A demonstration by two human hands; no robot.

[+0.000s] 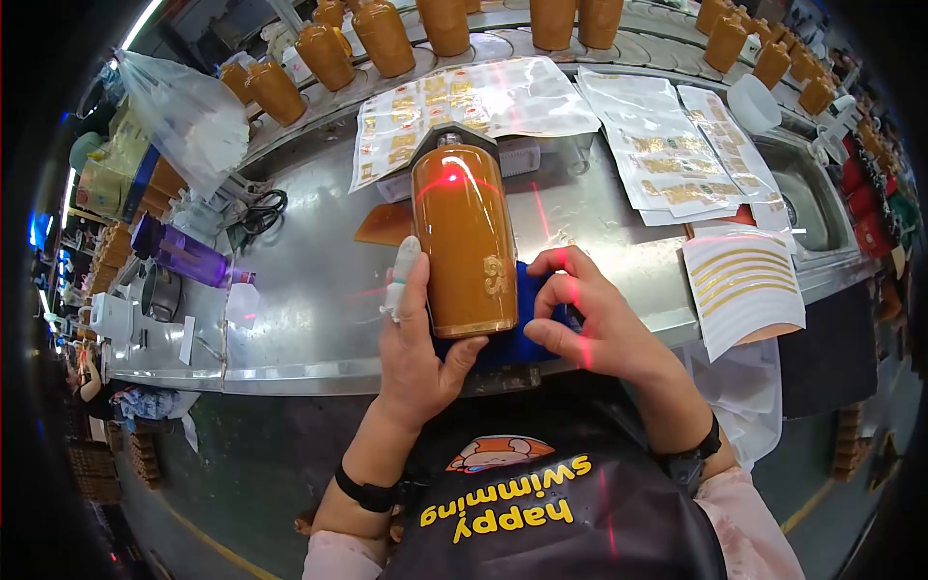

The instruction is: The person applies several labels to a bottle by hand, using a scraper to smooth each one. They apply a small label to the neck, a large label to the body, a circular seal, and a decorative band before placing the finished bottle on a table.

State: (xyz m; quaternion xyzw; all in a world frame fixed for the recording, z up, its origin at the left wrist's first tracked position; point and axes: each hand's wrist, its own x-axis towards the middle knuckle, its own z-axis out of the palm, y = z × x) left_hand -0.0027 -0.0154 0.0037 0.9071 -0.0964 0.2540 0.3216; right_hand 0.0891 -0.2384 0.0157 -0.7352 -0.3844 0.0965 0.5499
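Observation:
A glossy brown bottle [464, 242] lies tilted away from me, its neck resting in a dark angular holder [496, 148]. Small gold characters [494, 275] mark its lower right side, and red laser light falls across its shoulder. My left hand [416, 353] grips the bottle's lower left, with the thumb by the base and white coverings on fingertips. Just right of the bottle, my right hand [590, 319] has curled fingers held apart, with nothing visible in them. Under the bottle's base is a blue cloth [532, 333], partly hidden.
Sheets of gold decals [454, 101] lie behind the bottle; more sheets [667, 145] and a striped gold sheet [742, 285] are at right, near a sink [807, 193]. Brown bottles [384, 39] line the curved conveyor [483, 48]. A purple bottle [184, 253] lies left.

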